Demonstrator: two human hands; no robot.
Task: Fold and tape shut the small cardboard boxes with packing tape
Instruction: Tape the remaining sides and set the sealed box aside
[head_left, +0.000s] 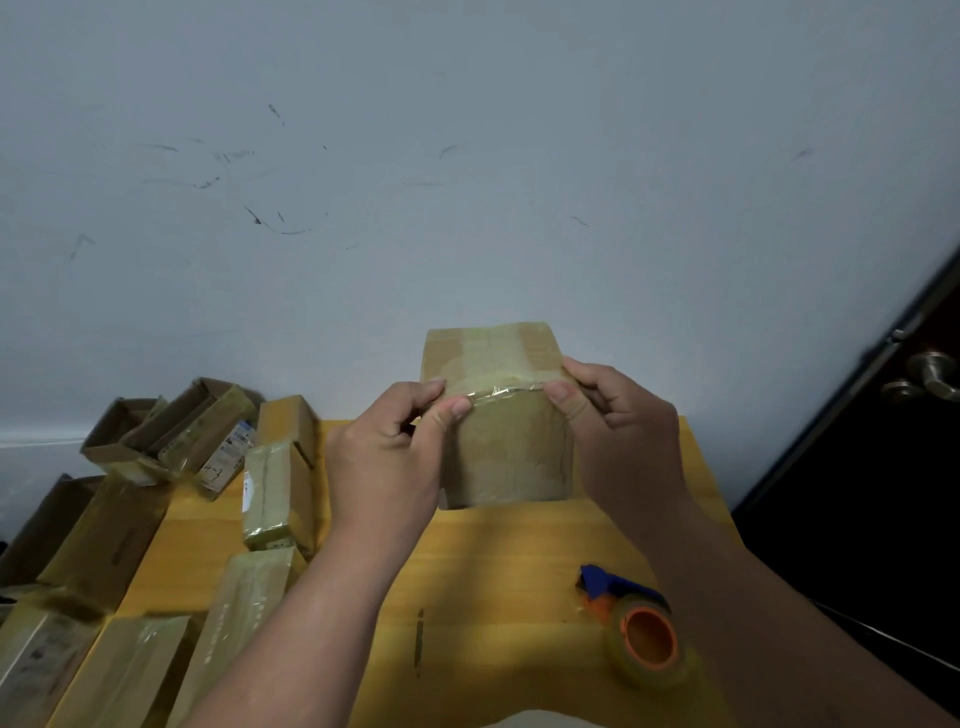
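Cardboard box (501, 415) sits raised above the far part of the yellow worktop (498, 561), held between both hands. The left hand (387, 457) pinches its upper left corner, thumb and curled fingers (460, 406) closed on the near top edge where a strip of clear tape (496, 393) runs across. The right hand (618, 415) grips the upper right corner the same way, thumb on the front face, fingers wrapped round the side. Tape also covers the box's top face.

Below the box the worktop lies bare as far as the near edge. A tape dispenser (636, 626) with a blue handle and orange core rests near the right forearm, close to the worktop's right edge, well apart from the box.

Along the left side a pile of taped boxes (275, 483) crowds the worktop's edge and spills beyond it. At the far left an open box (124, 431) leans on its neighbours; its inside is too dark to tell what it holds. A scuffed wall (467, 182) stands just behind the worktop, and a dark door (883, 441) with a metal handle is to the right.
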